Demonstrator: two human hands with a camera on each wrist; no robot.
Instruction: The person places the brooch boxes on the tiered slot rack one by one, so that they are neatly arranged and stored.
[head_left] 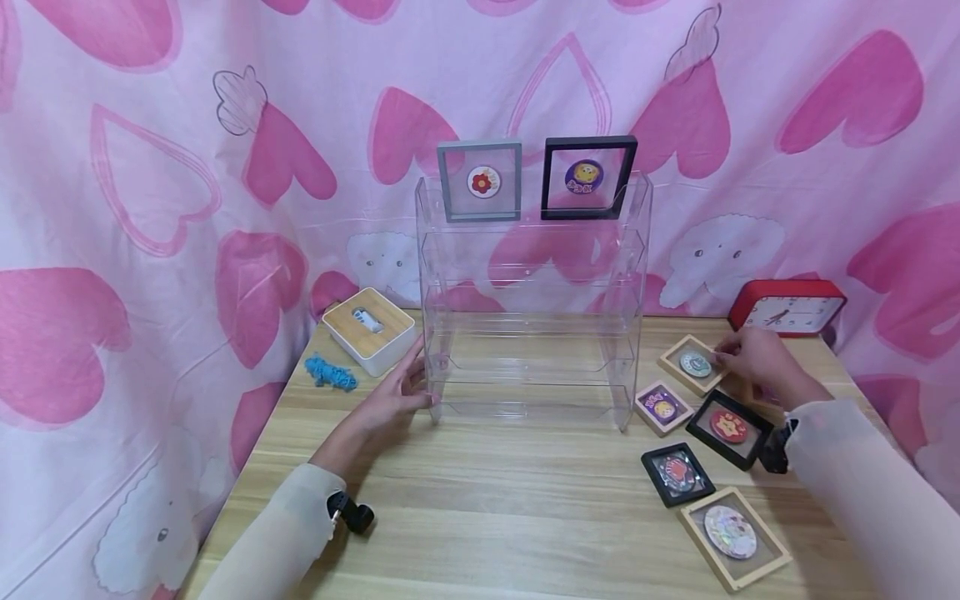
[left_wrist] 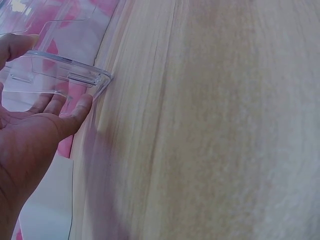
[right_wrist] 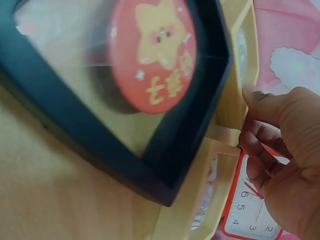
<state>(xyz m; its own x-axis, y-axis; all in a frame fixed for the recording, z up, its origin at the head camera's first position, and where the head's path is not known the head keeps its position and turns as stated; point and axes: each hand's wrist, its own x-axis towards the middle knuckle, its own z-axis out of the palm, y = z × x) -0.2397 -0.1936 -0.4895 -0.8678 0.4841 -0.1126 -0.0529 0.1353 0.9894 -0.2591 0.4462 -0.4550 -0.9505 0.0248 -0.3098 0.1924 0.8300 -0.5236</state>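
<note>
Nearest, the wooden tabletop (head_left: 480, 508) lies open between the left sleeve (head_left: 273, 533) and a wooden frame with a pale badge (head_left: 731, 535). Just beyond that frame lie a small black frame (head_left: 678, 474) and a larger black frame (head_left: 730, 427), the latter beside the right cuff. The left hand (head_left: 390, 400) reaches forward, thumb and fingers spread wide, touching the clear rack (head_left: 528, 317) low on its left side; a white box (head_left: 371, 331) crowds that side. The right hand (head_left: 757, 358), angled inward, pinches the right edge of a teal-badged wooden frame (head_left: 693, 364), right of the rack; whether it is lifted I cannot tell. Farther back, a red clock (head_left: 789, 307) stands near the tabletop's rear edge.
</note>
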